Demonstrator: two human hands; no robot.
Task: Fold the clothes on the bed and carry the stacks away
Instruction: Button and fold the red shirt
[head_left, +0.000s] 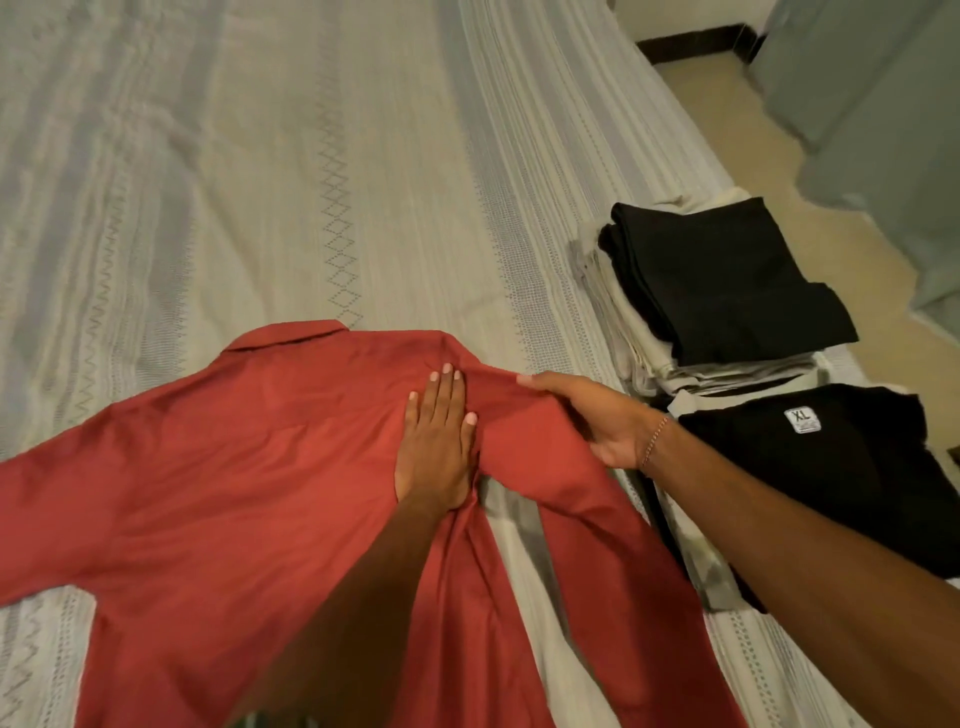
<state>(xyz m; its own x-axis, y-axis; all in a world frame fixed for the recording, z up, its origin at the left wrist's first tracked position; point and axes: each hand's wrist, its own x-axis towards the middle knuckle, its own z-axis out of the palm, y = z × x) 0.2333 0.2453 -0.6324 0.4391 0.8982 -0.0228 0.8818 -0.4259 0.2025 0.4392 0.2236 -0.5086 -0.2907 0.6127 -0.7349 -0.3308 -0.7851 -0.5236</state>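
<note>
A red collared shirt (249, 467) lies spread back-up on the bed (260, 156), collar at the far side and one sleeve stretched to the left. My left hand (439, 441) presses flat on the shirt near its right shoulder, fingers straight. My right hand (597, 415) grips the right sleeve at the shoulder, with the fabric lifted slightly off the bed. To the right sit two stacks of folded clothes: a far stack (727, 280) with a black garment on pale ones, and a near stack (810, 478) topped by a black garment with an XL label.
The bed's right edge runs diagonally past the stacks. Beyond it lies beige floor (753, 130), and a grey-green curtain or cloth (883, 130) hangs at the upper right. The striped bedspread stretches wide beyond the shirt.
</note>
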